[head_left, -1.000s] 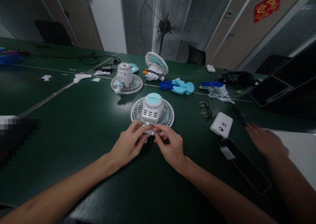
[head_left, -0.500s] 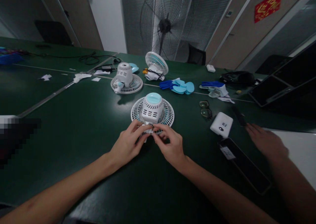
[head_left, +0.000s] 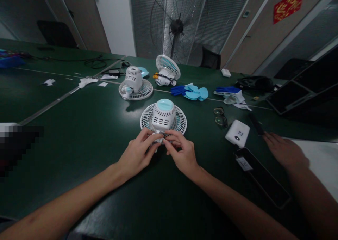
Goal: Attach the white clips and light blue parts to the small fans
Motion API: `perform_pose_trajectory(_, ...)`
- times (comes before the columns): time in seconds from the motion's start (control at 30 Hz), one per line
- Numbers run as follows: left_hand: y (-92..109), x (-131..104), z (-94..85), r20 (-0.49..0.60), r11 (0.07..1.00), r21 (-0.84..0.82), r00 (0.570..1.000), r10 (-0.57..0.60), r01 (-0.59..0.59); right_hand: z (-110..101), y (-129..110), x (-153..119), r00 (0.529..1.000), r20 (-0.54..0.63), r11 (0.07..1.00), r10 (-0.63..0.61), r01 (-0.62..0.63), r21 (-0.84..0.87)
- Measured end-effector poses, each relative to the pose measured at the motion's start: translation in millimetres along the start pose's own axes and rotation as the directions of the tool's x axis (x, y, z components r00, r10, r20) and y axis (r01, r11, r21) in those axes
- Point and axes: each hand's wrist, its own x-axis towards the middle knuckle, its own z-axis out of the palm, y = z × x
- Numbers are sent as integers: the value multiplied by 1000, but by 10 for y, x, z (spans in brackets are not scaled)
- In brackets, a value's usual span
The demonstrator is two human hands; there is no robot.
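Observation:
A white fan head (head_left: 164,116) with a light blue cap rests grille-down on the dark green table (head_left: 105,137). At its near side, my left hand (head_left: 137,153) pinches a small white part joined to the fan. My right hand (head_left: 182,152) meets it from the other side, with thumb and fingers closed around the same small part. Fingertips of both hands nearly touch and hide most of that part. Beyond, to the left, lies a second fan head (head_left: 133,80), also grille-down.
Behind stands another small fan (head_left: 167,71). Blue blades (head_left: 195,92), gloves (head_left: 229,91), glasses (head_left: 220,116), a white box (head_left: 237,133) and a black power bank (head_left: 264,174) lie rightward. Another person's hand (head_left: 286,152) rests at the right.
The fingers of my right hand have shifted slightly at the small white part. My left hand keeps its hold, and the fan stays in place.

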Motion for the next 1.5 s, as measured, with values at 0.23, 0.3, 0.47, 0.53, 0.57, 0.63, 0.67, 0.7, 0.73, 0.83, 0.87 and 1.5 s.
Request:
perform_pose_trajectory(0.23,-15,-10,17,7,1000,-8,1000,-1,2,-17,-14,23,998,64,998,20,-23,54)
perform_pose_trajectory(0.3,-17,-10,19,2,1000,-13,1000,3,-3,-22,-14,20,997,81,999,15,-18,41)
perform_pose_trajectory(0.47,-16,-10,19,5,1000,-10,1000,4,-4,-3,-32,-21,994,46,984,-98,104,-146)
perform_pose_trajectory(0.53,-15,-10,19,13,1000,-10,1000,-3,3,2,-44,-40,984,38,947,-173,177,-267)
perform_pose_trajectory(0.57,-13,-9,18,13,1000,-11,1000,-4,4,3,-48,-46,978,36,927,-203,204,-314)
perform_pose_trajectory(0.63,-11,-7,19,8,1000,-11,1000,-4,4,-1,-51,-52,970,29,901,-243,237,-363)
perform_pose_trajectory(0.67,-10,-6,19,6,1000,-9,1000,-2,2,-4,-50,-51,966,24,894,-257,248,-374)
perform_pose_trajectory(0.7,-9,-5,19,3,1000,-8,1000,0,0,-7,-47,-50,962,23,887,-272,260,-381)
perform_pose_trajectory(0.73,-9,-4,19,3,1000,-5,1000,2,-2,-8,-44,-47,958,25,880,-287,274,-388)
perform_pose_trajectory(0.83,-13,-5,19,10,1000,-1,1000,3,-3,-8,-32,-41,946,35,858,-322,308,-411)
perform_pose_trajectory(0.87,-15,-6,19,12,1000,1,1000,3,-3,-7,-29,-41,943,37,851,-331,315,-420)
perform_pose_trajectory(1.5,-23,-18,27,5,1000,-2,1000,-1,1,-36,-60,-40,923,77,772,-377,359,-524)
